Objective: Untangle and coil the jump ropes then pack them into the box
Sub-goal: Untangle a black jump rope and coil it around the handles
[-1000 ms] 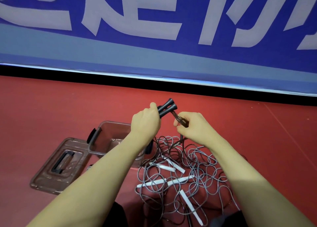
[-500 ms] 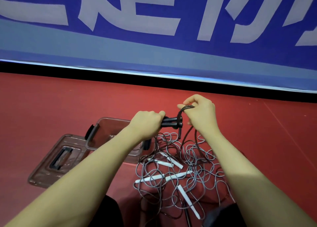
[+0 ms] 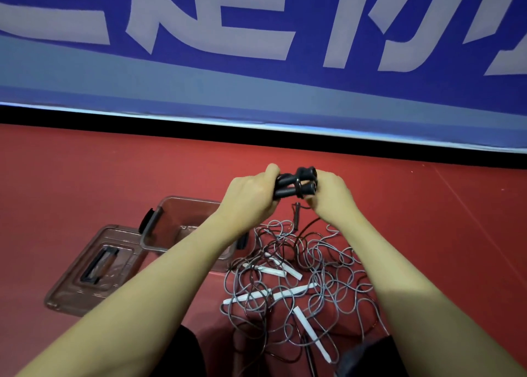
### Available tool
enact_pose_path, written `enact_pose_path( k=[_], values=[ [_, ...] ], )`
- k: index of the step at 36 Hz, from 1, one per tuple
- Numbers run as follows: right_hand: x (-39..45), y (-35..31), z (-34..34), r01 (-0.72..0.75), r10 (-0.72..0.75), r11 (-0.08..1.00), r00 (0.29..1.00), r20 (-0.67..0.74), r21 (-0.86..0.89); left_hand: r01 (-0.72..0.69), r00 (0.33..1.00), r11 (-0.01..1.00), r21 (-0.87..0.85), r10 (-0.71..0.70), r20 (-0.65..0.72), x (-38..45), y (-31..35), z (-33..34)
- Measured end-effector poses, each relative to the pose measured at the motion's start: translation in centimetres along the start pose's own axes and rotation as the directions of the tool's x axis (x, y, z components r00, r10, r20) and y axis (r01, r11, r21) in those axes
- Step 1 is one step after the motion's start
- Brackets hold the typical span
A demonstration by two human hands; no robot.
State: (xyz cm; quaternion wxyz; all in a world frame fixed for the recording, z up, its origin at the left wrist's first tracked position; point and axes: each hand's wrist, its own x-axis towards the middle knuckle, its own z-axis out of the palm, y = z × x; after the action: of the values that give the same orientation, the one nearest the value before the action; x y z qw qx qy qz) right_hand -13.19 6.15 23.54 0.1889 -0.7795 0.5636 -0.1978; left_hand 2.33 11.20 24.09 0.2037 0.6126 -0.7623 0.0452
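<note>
While the left hand [image 3: 251, 195] grips both black handles [image 3: 296, 187], the right hand [image 3: 332, 197] pinches their cord above the tangled ropes [image 3: 299, 276], right of the box [image 3: 176, 219].

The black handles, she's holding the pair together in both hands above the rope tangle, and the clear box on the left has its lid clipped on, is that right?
Not quite. The head view shows the clear box open, with its lid lying flat on the floor beside it. The rest holds: the left hand and right hand hold the black handles together above the rope tangle.
</note>
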Motion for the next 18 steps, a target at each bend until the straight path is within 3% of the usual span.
enact_pose_path(
  k=[5,14,18],
  values=[
    [-0.4,-0.8,0.4,0.022,-0.024,0.997,1.000,0.018,0.075,0.281,0.958,0.952,-0.125,-0.286,-0.028,0.7,-0.2,0.2],
    [-0.7,-1.6,1.0,0.117,-0.137,0.984,0.978,0.159,0.131,0.434,0.901,0.901,-0.017,-0.433,0.031,1.0,-1.5,1.0],
    [-1.1,-2.1,0.5,0.189,-0.209,0.972,0.967,0.148,0.137,0.451,0.887,0.890,0.074,-0.456,0.080,0.7,-2.3,1.2]
  ],
)
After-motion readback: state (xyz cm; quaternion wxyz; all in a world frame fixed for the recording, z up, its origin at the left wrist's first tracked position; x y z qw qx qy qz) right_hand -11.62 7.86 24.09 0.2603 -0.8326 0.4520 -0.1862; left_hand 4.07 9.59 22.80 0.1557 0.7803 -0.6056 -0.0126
